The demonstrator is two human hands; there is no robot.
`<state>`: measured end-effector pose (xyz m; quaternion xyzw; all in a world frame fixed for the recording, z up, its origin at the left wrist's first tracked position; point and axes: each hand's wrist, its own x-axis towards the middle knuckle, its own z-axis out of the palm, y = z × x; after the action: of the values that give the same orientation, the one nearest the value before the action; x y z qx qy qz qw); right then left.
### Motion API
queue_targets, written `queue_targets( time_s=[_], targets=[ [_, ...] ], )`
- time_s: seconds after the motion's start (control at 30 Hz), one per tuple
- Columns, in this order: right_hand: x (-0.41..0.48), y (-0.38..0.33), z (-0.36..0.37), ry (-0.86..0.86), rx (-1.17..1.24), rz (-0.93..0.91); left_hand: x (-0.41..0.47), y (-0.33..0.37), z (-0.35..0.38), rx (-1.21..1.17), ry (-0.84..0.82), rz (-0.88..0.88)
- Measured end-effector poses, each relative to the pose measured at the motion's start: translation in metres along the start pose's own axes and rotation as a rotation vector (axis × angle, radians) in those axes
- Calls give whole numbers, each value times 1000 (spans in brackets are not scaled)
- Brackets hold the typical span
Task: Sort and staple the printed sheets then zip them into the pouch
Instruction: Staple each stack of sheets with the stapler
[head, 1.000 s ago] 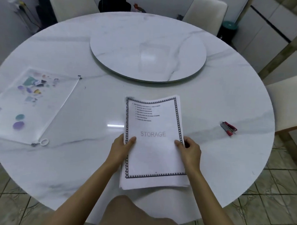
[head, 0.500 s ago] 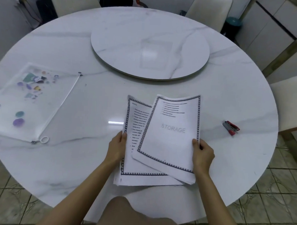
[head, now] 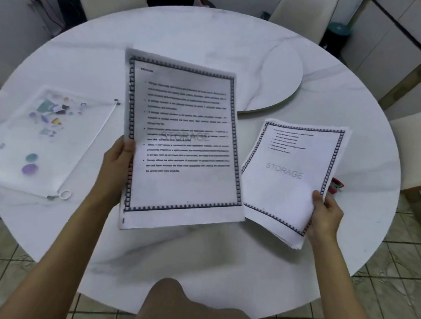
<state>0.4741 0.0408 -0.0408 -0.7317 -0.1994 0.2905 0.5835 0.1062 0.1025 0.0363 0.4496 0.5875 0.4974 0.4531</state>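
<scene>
Just split the pile: my left hand (head: 117,160) now pinches a white bordered text sheet (head: 181,138) above the white marble table (head: 200,255), right hand (head: 326,215) grips the remaining printed stack (head: 288,177), so sorting's underway, stapling not started.

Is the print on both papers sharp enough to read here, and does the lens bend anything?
Head view: small lines on the left-hand sheet and right-hand stack blur, only STORAGE reads; the table rim bows, wide-angle distortion.
</scene>
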Motion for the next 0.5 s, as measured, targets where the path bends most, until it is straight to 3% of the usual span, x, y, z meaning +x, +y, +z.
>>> queue_targets(
  time_s=[0.17,0.3,0.5],
  targets=[
    [-15,-16,17,-318,219,96,-7,-3,27,-79,-113,-69],
    [-28,-24,27,-530,254,75,-11,-22,46,-103,-208,-161],
    [-41,-18,38,-640,173,130,-23,-57,60,-102,-293,-246]
  ],
)
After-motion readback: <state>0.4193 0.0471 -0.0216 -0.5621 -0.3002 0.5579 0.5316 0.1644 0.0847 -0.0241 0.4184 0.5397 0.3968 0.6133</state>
